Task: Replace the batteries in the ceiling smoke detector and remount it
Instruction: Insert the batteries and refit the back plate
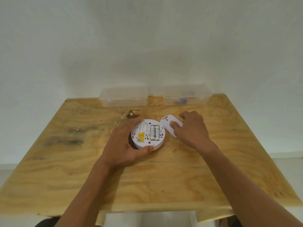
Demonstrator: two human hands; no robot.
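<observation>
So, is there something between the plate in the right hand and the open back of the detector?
Nothing visible. The mounting plate in the right hand lies just beside the smoke detector, whose back faces up, batteries exposed; the left hand grips only its rim.

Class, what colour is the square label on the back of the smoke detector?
Yellow, on the smoke detector's white back, seen in the head view: label.

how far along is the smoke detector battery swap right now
Done: the smoke detector lies back-up on the wooden table, with two batteries seated in its open bay; whether they are the new ones cannot be told. In hand: the left hand grips the detector's rim while the right hand holds the white mounting plate beside it. Left: fitting the plate on and remounting the unit on the ceiling.
</observation>
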